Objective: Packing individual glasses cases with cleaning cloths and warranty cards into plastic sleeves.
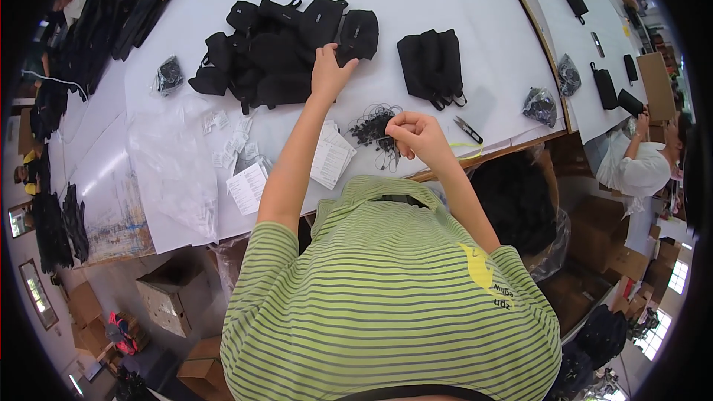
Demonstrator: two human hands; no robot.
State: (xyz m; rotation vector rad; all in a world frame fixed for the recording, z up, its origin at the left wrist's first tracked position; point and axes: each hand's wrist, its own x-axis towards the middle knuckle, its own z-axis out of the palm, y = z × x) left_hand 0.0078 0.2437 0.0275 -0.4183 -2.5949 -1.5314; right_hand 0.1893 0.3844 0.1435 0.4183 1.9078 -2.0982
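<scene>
My left hand [332, 73] reaches to the near edge of a heap of black fabric pouches [278, 59]. Its thumb and fingers are apart, beside a black pouch [359, 34] at the heap's right end. My right hand [420, 137] is closed in a pinch at the right side of a tangle of black string loops [371, 128]. What its fingertips hold is too small to make out. White printed paper slips [332, 156] lie between my forearms. A few black pouches [431, 67] stand together to the right of the heap.
Small snips [468, 130] and a yellow strip [468, 151] lie near the table edge. Bags of black bits [540, 106] are at right; another bag [168, 76] and a clear plastic sheet [174, 163] are at left. Another person [640, 167] works at the right-hand table.
</scene>
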